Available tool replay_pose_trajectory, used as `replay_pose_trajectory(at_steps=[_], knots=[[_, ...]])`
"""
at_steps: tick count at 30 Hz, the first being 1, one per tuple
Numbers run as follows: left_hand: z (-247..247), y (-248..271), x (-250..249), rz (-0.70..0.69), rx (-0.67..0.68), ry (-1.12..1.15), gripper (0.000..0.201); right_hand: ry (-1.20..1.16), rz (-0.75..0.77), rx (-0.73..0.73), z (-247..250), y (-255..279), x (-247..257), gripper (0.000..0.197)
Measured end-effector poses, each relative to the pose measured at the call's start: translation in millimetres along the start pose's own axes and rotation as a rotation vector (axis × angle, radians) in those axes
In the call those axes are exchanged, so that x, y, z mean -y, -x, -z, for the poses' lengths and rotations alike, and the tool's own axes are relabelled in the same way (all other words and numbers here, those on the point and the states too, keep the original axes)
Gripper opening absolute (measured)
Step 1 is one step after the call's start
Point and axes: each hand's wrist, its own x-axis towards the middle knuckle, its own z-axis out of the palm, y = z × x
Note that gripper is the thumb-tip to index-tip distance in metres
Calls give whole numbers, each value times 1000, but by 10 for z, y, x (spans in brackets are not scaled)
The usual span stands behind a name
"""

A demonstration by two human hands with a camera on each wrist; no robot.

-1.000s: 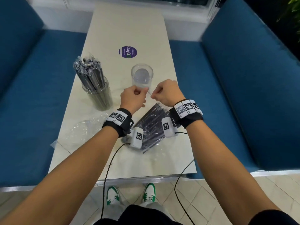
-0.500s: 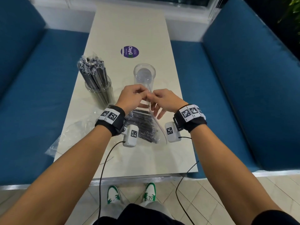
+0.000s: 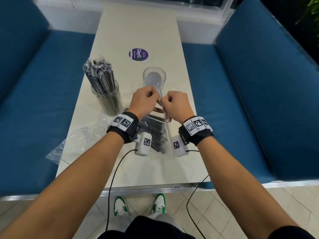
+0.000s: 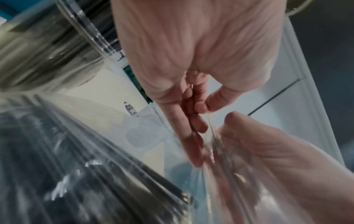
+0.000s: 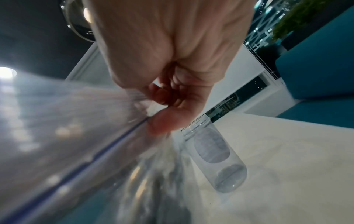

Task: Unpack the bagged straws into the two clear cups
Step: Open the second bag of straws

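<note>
Standing full w/ straws: left cup; right cup empty.

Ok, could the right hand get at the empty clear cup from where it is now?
Probably yes, once it lets go. The right hand is pinching the top of the straw bag, as is the left hand. The empty cup stands just beyond them on the table, nothing between.

Even indoor light; blurred, glary wrist views
</note>
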Motion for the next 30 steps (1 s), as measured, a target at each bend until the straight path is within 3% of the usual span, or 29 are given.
replay_pose_trajectory(at_steps=[4, 8, 10, 14, 19, 23, 26, 30], knots=[[-42, 2, -18, 11, 15, 26, 21, 14, -25, -58, -3, -17, -54, 34], [-31, 2, -82, 7, 110, -6, 25, -101, -77, 102, 110, 51, -72, 29], [-58, 11, -103, 7, 149, -30, 27, -85, -17, 112, 144, 75, -104, 27], [-137, 22, -113, -27, 126, -69, 30, 5, 89, -38, 82, 71, -118, 27], [-232, 60, -112, -37, 44, 155, 38, -347, -172, -285, 72, -59, -263, 26], [-240, 24, -97, -28, 4, 247, 33, -482, -157, -93, 167, -6, -260, 23], [-227, 18, -105, -18, -73, 245, 27, -456, -171, 26, 196, 20, -264, 23], [-223, 22, -112, 114, -108, 293, 22, -339, -116, -86, 186, 65, -256, 3]])
